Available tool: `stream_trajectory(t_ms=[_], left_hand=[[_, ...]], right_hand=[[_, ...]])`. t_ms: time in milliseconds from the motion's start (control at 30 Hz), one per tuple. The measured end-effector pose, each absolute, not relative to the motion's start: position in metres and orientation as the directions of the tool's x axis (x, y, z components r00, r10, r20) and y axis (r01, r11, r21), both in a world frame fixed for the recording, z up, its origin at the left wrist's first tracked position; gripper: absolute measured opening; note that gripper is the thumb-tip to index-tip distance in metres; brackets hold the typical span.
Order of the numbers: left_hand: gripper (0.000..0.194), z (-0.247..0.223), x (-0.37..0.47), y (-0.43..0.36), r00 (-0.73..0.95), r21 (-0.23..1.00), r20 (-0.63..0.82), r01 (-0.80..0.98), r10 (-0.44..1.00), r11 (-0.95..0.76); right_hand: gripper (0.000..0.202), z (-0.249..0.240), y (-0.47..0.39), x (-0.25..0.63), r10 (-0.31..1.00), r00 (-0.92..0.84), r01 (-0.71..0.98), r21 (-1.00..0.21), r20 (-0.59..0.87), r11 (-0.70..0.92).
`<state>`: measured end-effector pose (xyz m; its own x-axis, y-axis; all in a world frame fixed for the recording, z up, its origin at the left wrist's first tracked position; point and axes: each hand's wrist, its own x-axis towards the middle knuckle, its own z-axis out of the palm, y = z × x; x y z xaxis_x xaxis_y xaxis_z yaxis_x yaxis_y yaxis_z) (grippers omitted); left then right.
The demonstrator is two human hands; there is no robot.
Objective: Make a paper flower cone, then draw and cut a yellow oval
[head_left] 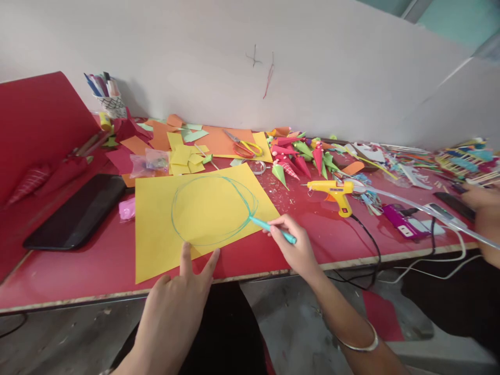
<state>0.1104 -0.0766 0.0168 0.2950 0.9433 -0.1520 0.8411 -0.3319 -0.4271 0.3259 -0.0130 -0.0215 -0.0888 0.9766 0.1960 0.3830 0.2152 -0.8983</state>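
A yellow sheet of paper lies on the red table, its lower corner near the front edge. Several overlapping green lines on it form a large, rough circle. My right hand grips a teal felt-tip pen, and the pen's tip touches the right side of the drawn circle. My left hand has two fingers stretched out and apart at the sheet's lower edge, the fingertips pressing on or beside the paper; it holds nothing.
Behind the sheet lie scissors, yellow paper scraps and small paper cones. A yellow glue gun rests to the right, its cord hanging over the edge. A black phone-like slab and a pen cup are left. Another person's hand is far right.
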Motion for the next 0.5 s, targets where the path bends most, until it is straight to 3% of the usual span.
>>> stream_trajectory(t_ms=[100, 267, 400, 500], left_hand=[[0.061, 0.017, 0.111, -0.077, 0.285, -0.420, -0.170, 0.845, 0.943, -0.331], [0.064, 0.018, 0.110, -0.077, 0.283, -0.411, -0.175, 0.849, 0.943, -0.331], [0.066, 0.020, 0.111, -0.076, 0.278, -0.406, -0.186, 0.852, 0.942, -0.331], [0.058, 0.020, 0.113, -0.074, 0.256, -0.386, -0.162, 0.872, 0.953, -0.300]], right_hand=[[0.009, -0.024, -0.009, 0.329, 0.976, -0.052, 0.425, -0.880, 0.211, 0.212], [0.010, -0.017, -0.020, 0.323, 0.976, -0.147, 0.470, -0.857, 0.160, 0.211], [0.011, -0.012, -0.026, 0.316, 0.957, -0.264, 0.450, -0.863, 0.118, 0.230], [0.010, -0.015, -0.023, 0.316, 0.965, -0.222, 0.394, -0.893, 0.138, 0.218]])
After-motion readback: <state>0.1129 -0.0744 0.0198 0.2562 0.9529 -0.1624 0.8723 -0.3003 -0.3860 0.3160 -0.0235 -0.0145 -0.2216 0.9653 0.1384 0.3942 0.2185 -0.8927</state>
